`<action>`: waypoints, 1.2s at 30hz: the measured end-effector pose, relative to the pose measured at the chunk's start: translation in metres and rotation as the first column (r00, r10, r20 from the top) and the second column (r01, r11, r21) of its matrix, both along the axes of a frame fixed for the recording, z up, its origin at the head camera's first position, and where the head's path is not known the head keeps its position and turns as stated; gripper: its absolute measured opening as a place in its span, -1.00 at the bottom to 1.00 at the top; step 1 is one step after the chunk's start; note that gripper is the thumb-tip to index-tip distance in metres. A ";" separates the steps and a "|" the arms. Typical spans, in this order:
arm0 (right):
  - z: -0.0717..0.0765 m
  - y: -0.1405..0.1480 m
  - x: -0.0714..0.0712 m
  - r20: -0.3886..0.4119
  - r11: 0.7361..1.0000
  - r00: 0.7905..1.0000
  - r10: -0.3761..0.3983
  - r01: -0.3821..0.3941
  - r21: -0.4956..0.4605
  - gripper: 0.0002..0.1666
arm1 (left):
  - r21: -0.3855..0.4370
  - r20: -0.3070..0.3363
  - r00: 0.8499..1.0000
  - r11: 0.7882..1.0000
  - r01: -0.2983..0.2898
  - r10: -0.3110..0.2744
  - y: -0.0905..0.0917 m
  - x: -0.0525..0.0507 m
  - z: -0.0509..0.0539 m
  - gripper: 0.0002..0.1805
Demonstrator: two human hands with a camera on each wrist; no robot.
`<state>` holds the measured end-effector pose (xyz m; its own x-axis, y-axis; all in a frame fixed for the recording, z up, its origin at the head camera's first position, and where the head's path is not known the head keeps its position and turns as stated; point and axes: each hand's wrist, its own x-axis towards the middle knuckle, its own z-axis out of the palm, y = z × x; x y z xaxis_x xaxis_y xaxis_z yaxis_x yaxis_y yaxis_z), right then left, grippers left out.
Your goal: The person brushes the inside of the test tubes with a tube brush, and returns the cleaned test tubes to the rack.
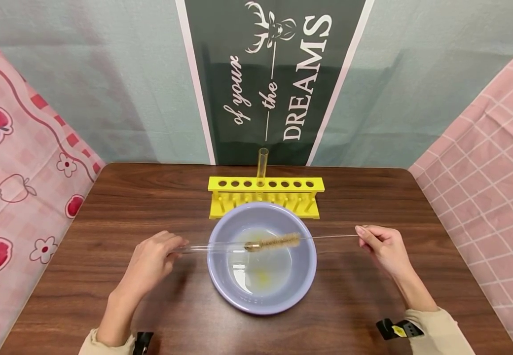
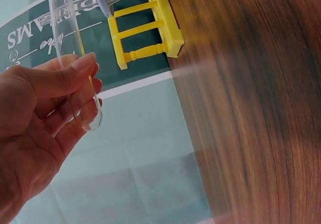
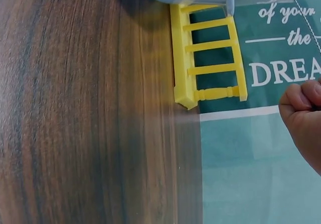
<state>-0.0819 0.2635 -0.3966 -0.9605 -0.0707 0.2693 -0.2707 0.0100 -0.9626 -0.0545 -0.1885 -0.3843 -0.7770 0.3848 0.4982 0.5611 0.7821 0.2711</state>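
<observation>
My left hand (image 1: 154, 259) grips the closed end of a clear glass test tube (image 1: 214, 248), which lies level with its mouth over the basin. In the left wrist view, the thumb and fingers (image 2: 83, 63) curl round the tube's rounded end. My right hand (image 1: 383, 246) pinches the thin wire handle (image 1: 334, 236) of a test tube brush (image 1: 280, 240). The brush's tan bristles are over the basin, their tip at the tube's mouth; how far it reaches inside is hard to tell. Only part of the right hand (image 3: 306, 118) and the twisted wire shows in the right wrist view.
Below the tube and brush stands a lavender basin (image 1: 306, 276) holding shallow liquid with a yellowish patch. Behind it is a yellow test tube rack (image 1: 316, 185) with one upright test tube (image 1: 262, 162). The brown wooden table (image 1: 349, 296) meets fabric backdrops at its back and sides.
</observation>
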 end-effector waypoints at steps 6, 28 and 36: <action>0.004 -0.007 0.000 0.010 0.995 0.999 -0.033 0.032 0.098 -0.62 | 0.006 -0.009 1.000 1.000 0.003 -0.002 0.005 -0.002 0.002 -0.61; 0.011 -0.073 0.008 -0.035 0.916 0.982 0.184 -0.158 0.368 -0.64 | -0.069 -0.005 0.996 0.994 0.084 -0.085 0.048 -0.004 0.009 -0.67; 0.014 -0.087 0.008 -0.014 0.905 0.979 0.203 -0.182 0.384 -0.64 | -0.112 -0.011 0.997 0.991 0.075 -0.077 0.057 -0.004 0.012 -0.75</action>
